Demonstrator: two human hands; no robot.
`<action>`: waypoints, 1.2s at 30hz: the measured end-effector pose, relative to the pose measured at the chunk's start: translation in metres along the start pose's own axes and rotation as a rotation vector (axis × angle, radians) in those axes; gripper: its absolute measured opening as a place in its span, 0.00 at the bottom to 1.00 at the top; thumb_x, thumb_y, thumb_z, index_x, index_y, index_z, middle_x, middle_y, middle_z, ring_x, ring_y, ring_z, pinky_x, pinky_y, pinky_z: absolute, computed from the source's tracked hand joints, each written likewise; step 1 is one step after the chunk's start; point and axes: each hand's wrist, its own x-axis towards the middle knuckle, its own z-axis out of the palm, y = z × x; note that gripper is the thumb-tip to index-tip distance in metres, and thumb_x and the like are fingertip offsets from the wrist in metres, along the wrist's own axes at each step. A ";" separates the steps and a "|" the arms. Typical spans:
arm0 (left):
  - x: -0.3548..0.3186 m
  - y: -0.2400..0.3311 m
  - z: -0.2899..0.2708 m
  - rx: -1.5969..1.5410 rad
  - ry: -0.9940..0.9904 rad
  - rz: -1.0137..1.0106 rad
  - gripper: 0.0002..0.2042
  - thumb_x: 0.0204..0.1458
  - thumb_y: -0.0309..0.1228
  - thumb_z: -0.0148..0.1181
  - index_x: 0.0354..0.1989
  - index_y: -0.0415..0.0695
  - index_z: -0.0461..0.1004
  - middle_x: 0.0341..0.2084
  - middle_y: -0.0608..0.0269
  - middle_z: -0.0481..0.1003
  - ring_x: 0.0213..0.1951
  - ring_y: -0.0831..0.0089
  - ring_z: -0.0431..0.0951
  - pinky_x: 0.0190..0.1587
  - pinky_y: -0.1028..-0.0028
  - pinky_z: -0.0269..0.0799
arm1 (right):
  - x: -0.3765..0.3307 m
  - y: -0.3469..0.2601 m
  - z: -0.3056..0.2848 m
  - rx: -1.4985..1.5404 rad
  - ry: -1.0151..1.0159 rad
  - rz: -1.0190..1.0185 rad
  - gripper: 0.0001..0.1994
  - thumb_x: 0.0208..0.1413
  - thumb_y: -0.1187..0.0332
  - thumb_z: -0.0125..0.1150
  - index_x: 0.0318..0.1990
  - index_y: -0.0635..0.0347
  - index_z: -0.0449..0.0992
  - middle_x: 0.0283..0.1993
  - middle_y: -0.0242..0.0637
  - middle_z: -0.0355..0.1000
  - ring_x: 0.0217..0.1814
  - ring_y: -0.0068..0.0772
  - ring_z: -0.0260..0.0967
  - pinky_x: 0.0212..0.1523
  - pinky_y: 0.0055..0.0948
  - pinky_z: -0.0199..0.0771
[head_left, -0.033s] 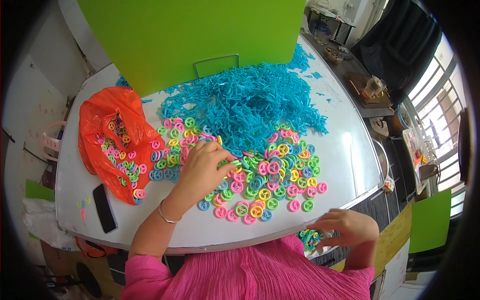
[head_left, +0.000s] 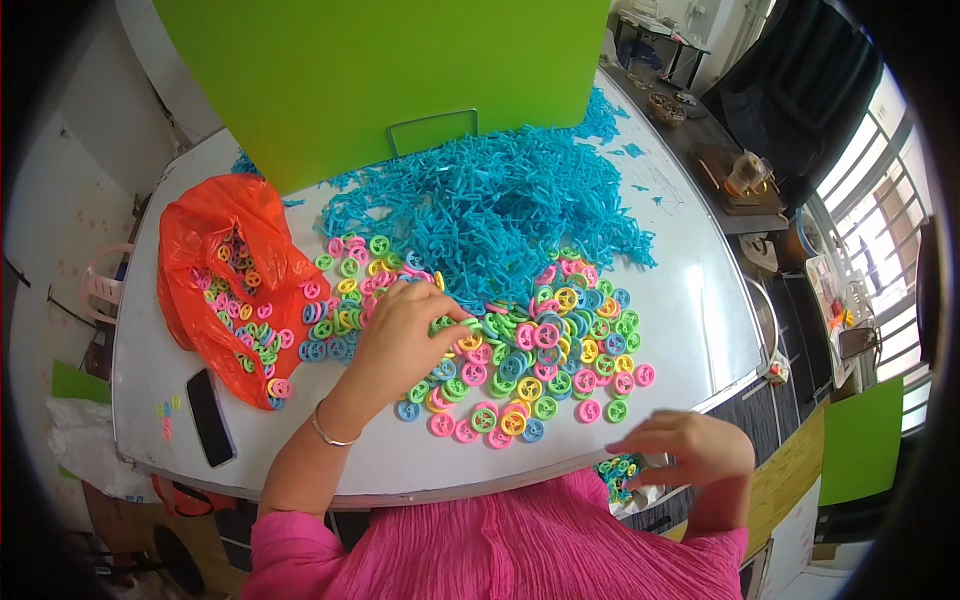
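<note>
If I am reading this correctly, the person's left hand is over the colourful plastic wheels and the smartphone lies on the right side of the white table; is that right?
Not quite: the head view shows the smartphone on the left side of the white table. The left hand is indeed over the colourful plastic wheels.

Your left hand [head_left: 402,335] is over the table [head_left: 270,442], fingers bent; your right hand [head_left: 705,447] hangs by its near edge, loosely curled.
</note>
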 end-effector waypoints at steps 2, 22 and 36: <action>0.000 -0.002 -0.012 -0.136 0.027 -0.029 0.08 0.45 0.33 0.68 0.31 0.44 0.80 0.30 0.61 0.76 0.37 0.65 0.74 0.40 0.68 0.70 | 0.035 0.000 -0.007 0.111 0.082 -0.027 0.16 0.50 0.67 0.69 0.47 0.56 0.80 0.40 0.37 0.78 0.40 0.37 0.74 0.41 0.33 0.75; 0.006 -0.008 -0.011 -1.157 -0.030 -0.514 0.10 0.64 0.31 0.48 0.48 0.40 0.64 0.36 0.56 0.78 0.33 0.76 0.79 0.31 0.80 0.73 | 0.197 0.037 0.002 0.458 0.518 -0.061 0.08 0.54 0.71 0.64 0.41 0.60 0.76 0.41 0.34 0.75 0.46 0.29 0.72 0.45 0.30 0.74; 0.004 0.004 0.012 -1.160 0.007 -0.420 0.09 0.63 0.29 0.49 0.48 0.39 0.66 0.37 0.64 0.76 0.36 0.78 0.78 0.34 0.81 0.71 | 0.189 0.037 0.016 1.211 0.540 0.115 0.09 0.58 0.73 0.60 0.46 0.64 0.76 0.40 0.32 0.75 0.38 0.18 0.71 0.35 0.22 0.72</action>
